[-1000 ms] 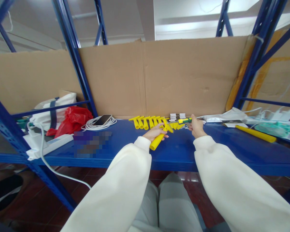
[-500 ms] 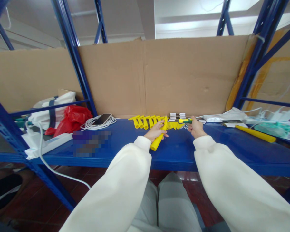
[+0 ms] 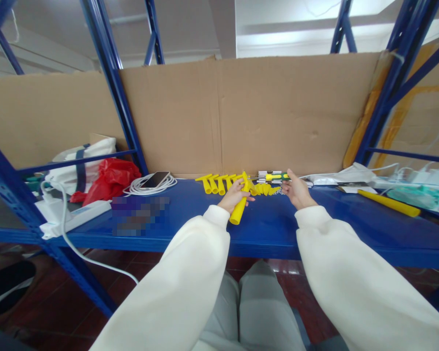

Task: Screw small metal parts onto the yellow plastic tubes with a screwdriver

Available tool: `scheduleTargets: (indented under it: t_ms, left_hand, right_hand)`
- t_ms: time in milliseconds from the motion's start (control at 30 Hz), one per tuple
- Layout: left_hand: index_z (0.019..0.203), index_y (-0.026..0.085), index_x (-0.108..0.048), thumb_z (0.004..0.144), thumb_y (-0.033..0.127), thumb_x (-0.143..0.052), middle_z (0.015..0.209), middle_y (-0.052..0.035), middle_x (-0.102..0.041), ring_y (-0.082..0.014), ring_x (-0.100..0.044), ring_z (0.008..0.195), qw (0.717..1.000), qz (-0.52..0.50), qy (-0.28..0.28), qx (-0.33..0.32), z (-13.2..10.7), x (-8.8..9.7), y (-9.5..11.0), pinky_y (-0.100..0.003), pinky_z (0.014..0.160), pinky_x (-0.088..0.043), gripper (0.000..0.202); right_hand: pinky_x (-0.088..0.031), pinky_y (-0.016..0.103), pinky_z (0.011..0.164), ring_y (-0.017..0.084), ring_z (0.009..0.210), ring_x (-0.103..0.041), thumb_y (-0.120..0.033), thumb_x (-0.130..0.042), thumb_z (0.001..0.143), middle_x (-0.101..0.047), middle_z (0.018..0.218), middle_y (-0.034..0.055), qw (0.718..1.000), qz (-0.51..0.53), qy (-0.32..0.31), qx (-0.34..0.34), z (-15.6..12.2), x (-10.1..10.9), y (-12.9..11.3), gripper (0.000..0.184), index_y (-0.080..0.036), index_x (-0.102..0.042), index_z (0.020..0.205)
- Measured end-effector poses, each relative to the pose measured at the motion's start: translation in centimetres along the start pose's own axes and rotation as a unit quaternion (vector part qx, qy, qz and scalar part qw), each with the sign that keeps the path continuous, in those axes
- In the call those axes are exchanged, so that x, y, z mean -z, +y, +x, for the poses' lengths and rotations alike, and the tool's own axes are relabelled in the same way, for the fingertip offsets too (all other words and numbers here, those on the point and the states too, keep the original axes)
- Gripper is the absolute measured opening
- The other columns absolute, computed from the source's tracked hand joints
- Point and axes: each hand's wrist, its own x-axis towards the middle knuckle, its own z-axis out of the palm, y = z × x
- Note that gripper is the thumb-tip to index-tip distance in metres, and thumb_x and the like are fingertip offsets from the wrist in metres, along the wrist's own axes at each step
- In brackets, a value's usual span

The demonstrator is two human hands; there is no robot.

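Note:
My left hand point(image 3: 233, 197) is closed around a yellow plastic handle-like tube point(image 3: 237, 214), its open end tilted down towards me and its crosspiece at the top. In my right hand point(image 3: 298, 191), the fingers grip a screwdriver point(image 3: 277, 176) with a green and yellow handle. The shaft lies roughly level and points left at the top of the yellow tube; whether the tip touches it is too small to tell. A row of similar yellow pieces point(image 3: 214, 185) lies left of my hands. Small yellow parts point(image 3: 265, 189) lie between and behind my hands.
A stack of white and dark pieces point(image 3: 264, 172) stands against the cardboard panel point(image 3: 285, 112). On the left lie a phone point(image 3: 156, 179), a coiled white cable point(image 3: 133, 188), a red bag point(image 3: 111, 178) and a power strip point(image 3: 84, 217). A long yellow tube point(image 3: 389, 203) lies on the right.
My right hand has lifted slightly, bringing the screwdriver higher, with more of its handle showing. My left hand has turned the yellow tube a little, more upright, and its crosspiece shows more.

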Motion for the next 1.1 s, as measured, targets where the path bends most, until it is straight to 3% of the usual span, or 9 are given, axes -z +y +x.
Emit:
scheduleTargets:
  t_ms: [200,367,467,600,700,900,1100]
  left_hand:
    - [0.151,0.026,-0.048,0.073,-0.005,-0.065,0.145,-0.014,-0.063,-0.0205,-0.078,0.084,0.997,-0.056,0.049,-0.016,0.0,-0.1,0.3,-0.017,0.043,-0.044,0.086]
    - [0.152,0.028,-0.048,0.073,-0.004,-0.064,0.152,-0.0131,-0.059,-0.0214,-0.079,0.086,0.997,-0.042,0.059,-0.032,-0.1,-0.2,0.3,-0.017,0.042,-0.044,0.087]
    - [0.151,0.03,-0.049,0.071,-0.004,-0.065,0.158,-0.0128,-0.053,-0.0193,-0.078,0.083,0.997,-0.033,0.065,-0.038,0.0,-0.2,0.2,-0.017,0.041,-0.044,0.088]
    - [0.149,0.027,-0.05,0.07,-0.004,-0.065,0.152,-0.0138,-0.058,-0.0171,-0.077,0.076,0.997,-0.025,0.069,-0.032,0.3,-0.1,0.1,-0.016,0.04,-0.043,0.086]
    - [0.148,0.027,-0.049,0.07,-0.003,-0.066,0.149,-0.0142,-0.06,-0.0175,-0.077,0.075,0.997,-0.022,0.069,-0.036,0.7,0.2,-0.1,-0.017,0.041,-0.044,0.085]
    - [0.148,0.03,-0.047,0.073,0.004,-0.071,0.154,-0.0142,-0.056,-0.0182,-0.077,0.08,0.997,0.017,0.075,-0.032,2.0,1.4,-1.0,-0.018,0.045,-0.048,0.083]
    - [0.15,0.031,-0.046,0.074,0.009,-0.074,0.151,-0.0148,-0.058,-0.0199,-0.077,0.082,0.996,0.039,0.064,-0.048,2.4,1.8,-1.5,-0.02,0.048,-0.051,0.084]
  right_hand:
    - [-0.031,0.016,0.034,0.006,0.038,-0.042,-0.051,-0.088,0.077,-0.053,0.055,-0.0072,0.997,0.03,-0.07,0.014,-0.3,-0.1,-0.6,0.049,-0.024,-0.047,0.078]
    - [-0.03,0.017,0.035,0.007,0.038,-0.042,-0.05,-0.091,0.071,-0.051,0.054,-0.0094,0.991,0.04,-0.113,0.053,-0.1,0.1,-0.5,0.047,-0.025,-0.051,0.081]
    - [-0.027,0.018,0.033,0.006,0.035,-0.035,-0.056,-0.089,0.072,-0.042,0.047,-0.0105,0.99,0.018,-0.133,0.048,-0.3,0.2,-0.5,0.045,-0.024,-0.059,0.082]
    - [-0.027,0.019,0.033,0.006,0.035,-0.034,-0.068,-0.083,0.074,-0.038,0.044,-0.0105,0.987,0.008,-0.158,0.031,-0.7,0.2,-0.7,0.051,-0.021,-0.065,0.084]
    - [-0.032,0.019,0.035,0.007,0.037,-0.039,-0.069,-0.082,0.076,-0.043,0.047,-0.0085,0.985,0.019,-0.17,0.02,-0.9,0.0,-0.9,0.051,-0.021,-0.067,0.086]
    - [-0.05,0.021,0.048,0.01,0.048,-0.057,-0.055,-0.079,0.086,-0.066,0.061,-0.0001,0.978,0.044,-0.203,-0.017,-1.0,-0.2,-1.4,0.038,-0.021,-0.063,0.081]
    - [-0.05,0.02,0.045,0.011,0.046,-0.056,-0.05,-0.079,0.088,-0.068,0.06,0.0022,0.983,0.026,-0.181,-0.006,-0.7,-0.1,-0.9,0.039,-0.021,-0.056,0.076]
